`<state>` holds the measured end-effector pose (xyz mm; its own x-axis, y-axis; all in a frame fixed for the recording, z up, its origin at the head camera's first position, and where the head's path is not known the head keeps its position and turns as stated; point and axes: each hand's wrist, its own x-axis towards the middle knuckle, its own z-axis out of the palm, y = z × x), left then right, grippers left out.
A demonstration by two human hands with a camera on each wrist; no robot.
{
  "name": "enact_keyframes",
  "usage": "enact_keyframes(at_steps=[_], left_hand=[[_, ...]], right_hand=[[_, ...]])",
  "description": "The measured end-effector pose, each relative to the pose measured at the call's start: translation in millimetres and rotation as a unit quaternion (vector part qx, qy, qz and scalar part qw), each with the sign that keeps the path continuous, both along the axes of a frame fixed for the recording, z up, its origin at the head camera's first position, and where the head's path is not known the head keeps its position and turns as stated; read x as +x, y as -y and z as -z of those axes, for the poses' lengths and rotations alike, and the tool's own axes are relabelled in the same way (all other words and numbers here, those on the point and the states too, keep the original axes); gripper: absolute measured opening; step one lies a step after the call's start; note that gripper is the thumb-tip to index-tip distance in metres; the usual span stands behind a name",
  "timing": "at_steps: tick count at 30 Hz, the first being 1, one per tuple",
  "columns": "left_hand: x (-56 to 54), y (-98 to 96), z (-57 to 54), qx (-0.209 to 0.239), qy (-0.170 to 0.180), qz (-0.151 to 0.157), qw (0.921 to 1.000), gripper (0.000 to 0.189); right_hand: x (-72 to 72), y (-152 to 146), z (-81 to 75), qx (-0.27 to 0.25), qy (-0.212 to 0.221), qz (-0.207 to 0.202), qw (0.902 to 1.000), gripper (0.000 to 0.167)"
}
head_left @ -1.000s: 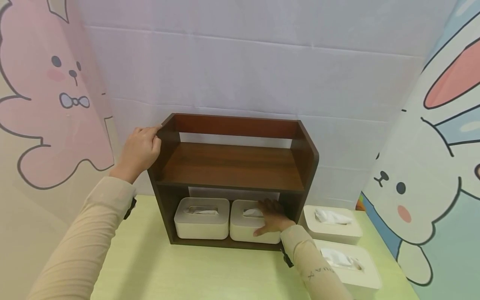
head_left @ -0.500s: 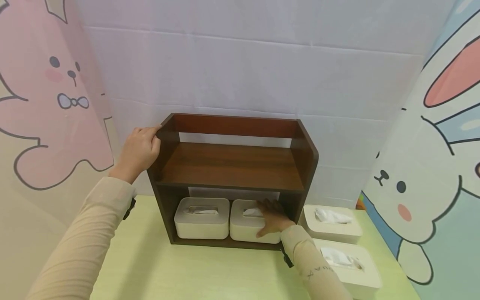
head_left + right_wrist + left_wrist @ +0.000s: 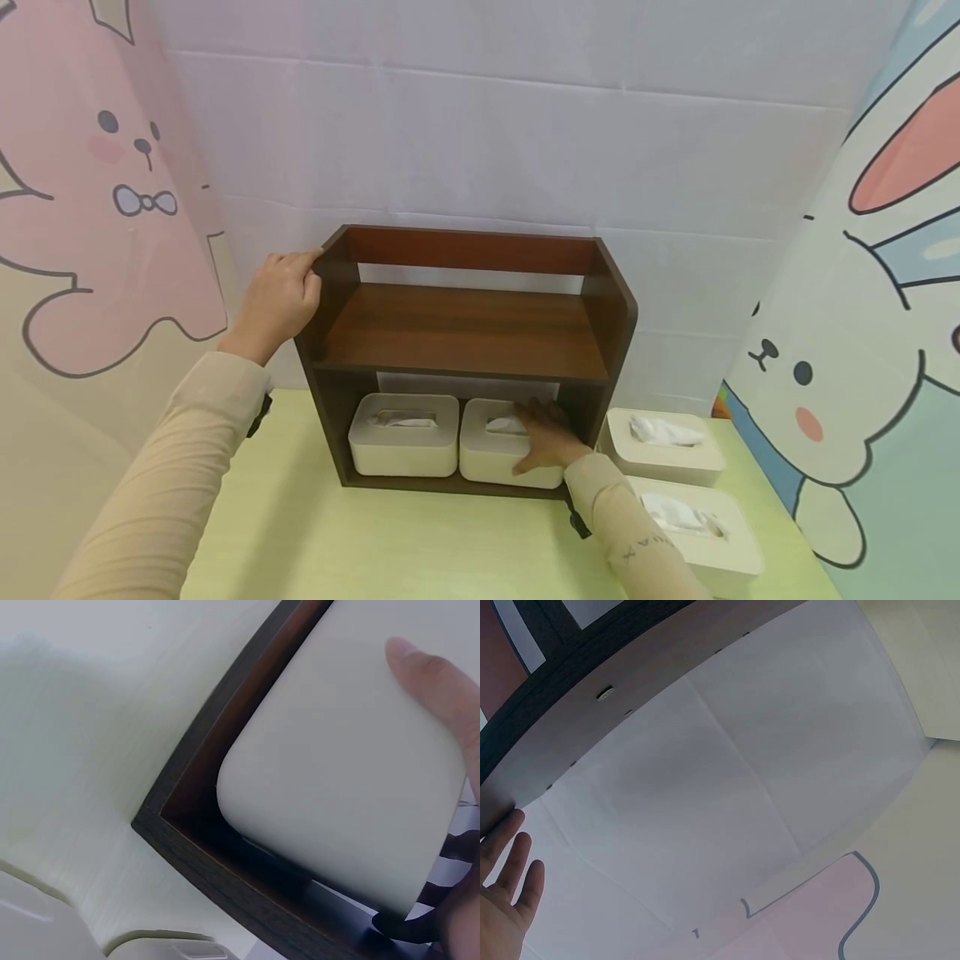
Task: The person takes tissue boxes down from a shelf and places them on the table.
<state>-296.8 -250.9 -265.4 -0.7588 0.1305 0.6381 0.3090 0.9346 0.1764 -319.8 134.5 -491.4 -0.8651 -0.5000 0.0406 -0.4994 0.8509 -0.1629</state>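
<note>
A dark brown two-tier wooden shelf stands against the wall. Its lower tier bears two white tissue boxes: a left one and a right one. My right hand grips the right tissue box, thumb on the front face and fingers over the top. Up close in the right wrist view, the thumb lies on the box's pale face; the fingers reach round its far side in shadow. My left hand touches the shelf's upper left side; in the left wrist view its fingers are extended and spread by the panel.
To the right of the shelf, two more white tissue boxes sit on the pale green table: a rear one and a nearer one. Behind hangs a white cloth wall, with cartoon-printed walls at both sides.
Over the last second my right thumb slides slightly right on the box face, and the right wrist and box front shift a little rightward. My left hand keeps its place on the shelf.
</note>
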Motion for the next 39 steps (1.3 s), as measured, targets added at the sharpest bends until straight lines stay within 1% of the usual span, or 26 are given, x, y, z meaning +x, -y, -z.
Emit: enact_keyframes(at_steps=[11,17,23,27,33,35,39], left_hand=[[-1.0,-0.4,0.4,-0.001,-0.006,0.000,1.0000,0.042],[-0.9,0.0,0.5,0.001,0.001,0.001,1.0000,0.043],[-0.6,0.5,0.3,0.003,0.005,-0.001,1.0000,0.044],[-0.8,0.3,0.8,0.000,0.004,-0.002,1.0000,0.044],[-0.2,0.6,-0.4,0.002,-0.001,0.000,1.0000,0.043],[0.1,0.5,-0.7,0.003,-0.001,0.001,1.0000,0.043],[1.2,0.1,-0.5,0.004,0.003,0.001,1.0000,0.043]], right_hand=[[6.7,-0.6,-4.1,-0.009,-0.016,0.006,0.9998,0.112],[14.6,-1.1,-9.1,-0.021,-0.019,0.004,0.9996,0.111],[27.8,-1.6,-14.3,-0.031,-0.033,-0.004,0.9990,0.110],[36.7,-2.5,-17.4,-0.035,-0.034,-0.006,0.9988,0.108],[52.9,-1.9,-23.0,-0.028,-0.030,0.006,0.9991,0.109],[58.6,-1.6,-23.2,-0.021,-0.041,0.007,0.9989,0.110],[70.3,-1.8,-21.8,-0.005,-0.074,-0.006,0.9972,0.110]])
